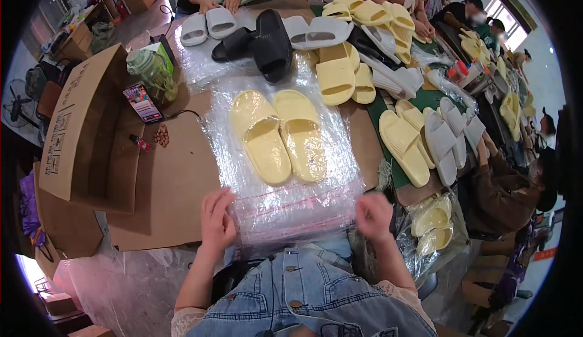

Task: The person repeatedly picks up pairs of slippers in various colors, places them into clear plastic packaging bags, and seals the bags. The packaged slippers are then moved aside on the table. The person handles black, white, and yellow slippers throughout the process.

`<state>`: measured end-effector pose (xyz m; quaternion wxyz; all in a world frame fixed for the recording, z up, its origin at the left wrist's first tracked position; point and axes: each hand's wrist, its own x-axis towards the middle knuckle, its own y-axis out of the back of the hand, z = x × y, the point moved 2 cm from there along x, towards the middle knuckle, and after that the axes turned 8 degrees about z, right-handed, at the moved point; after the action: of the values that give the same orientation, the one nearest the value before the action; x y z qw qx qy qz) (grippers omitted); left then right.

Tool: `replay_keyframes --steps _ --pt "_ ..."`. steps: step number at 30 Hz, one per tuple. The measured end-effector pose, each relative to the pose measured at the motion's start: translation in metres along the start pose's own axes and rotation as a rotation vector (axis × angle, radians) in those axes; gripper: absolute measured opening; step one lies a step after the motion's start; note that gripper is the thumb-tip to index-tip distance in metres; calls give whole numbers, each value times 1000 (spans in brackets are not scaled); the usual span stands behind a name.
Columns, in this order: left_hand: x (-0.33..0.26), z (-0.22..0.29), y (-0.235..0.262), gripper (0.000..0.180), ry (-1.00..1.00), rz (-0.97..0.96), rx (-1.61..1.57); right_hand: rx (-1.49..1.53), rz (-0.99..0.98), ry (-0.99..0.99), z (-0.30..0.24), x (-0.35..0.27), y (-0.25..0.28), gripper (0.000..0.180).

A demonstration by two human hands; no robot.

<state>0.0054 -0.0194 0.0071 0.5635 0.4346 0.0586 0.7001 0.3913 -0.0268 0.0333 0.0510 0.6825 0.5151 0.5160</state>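
Note:
A pair of pale yellow slide slippers lies side by side on a stack of clear plastic bags. Glints cross the slippers, but I cannot tell whether film covers them. By the stack's lower left edge is my left hand, fingers loosely bent and apart, holding nothing visible. My right hand hovers near the lower right edge, its fingers curled and smeared by motion. Both hands are apart from the slippers.
An open cardboard box stands left, beside a phone and a green bottle. Black slippers lie beyond the bags. Grey slippers and a bagged yellow pair are at right. Several people work around the table.

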Motion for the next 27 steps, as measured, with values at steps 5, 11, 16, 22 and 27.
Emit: replay_keyframes --steps 5,11,16,22,27 --pt "9 4 10 57 -182 -232 168 -75 -178 -24 19 23 -4 41" --pt "7 5 9 24 -227 -361 -18 143 -347 83 13 39 -15 32" --pt "2 -9 1 6 -51 -166 -140 339 -182 -149 34 32 -24 8" --pt "-6 -29 -30 20 477 23 -343 357 -54 -539 51 24 -62 14" --pt "7 -30 -48 29 600 132 -258 -92 -141 -589 43 50 -81 21"
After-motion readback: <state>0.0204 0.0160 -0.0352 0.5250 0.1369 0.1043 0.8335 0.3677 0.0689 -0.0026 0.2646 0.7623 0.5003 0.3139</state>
